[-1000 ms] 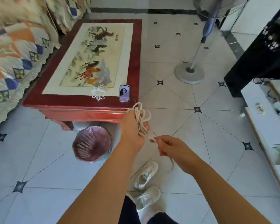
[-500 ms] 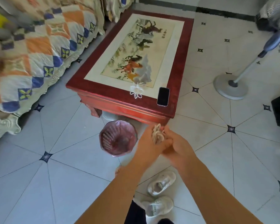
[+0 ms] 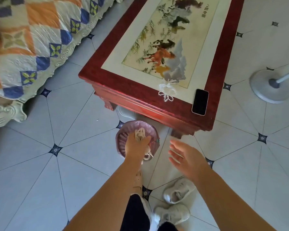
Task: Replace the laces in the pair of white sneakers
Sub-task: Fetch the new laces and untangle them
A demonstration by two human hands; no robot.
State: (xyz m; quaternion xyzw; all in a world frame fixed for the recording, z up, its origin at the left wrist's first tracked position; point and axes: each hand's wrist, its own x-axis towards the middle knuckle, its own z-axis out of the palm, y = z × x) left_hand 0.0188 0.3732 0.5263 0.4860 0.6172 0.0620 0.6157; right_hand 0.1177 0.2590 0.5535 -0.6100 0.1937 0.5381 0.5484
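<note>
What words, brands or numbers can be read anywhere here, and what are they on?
Painting on the table: a short column of red Chinese characters near its far right corner, too blurred to read.
Phone: screen dark, no text.
Sneakers: no legible brand or label.
Laces in the left hand: no writing.

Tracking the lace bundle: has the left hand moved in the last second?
Yes. The left hand, gripping the lace, went left: earlier right of the basket, now over it.
</note>
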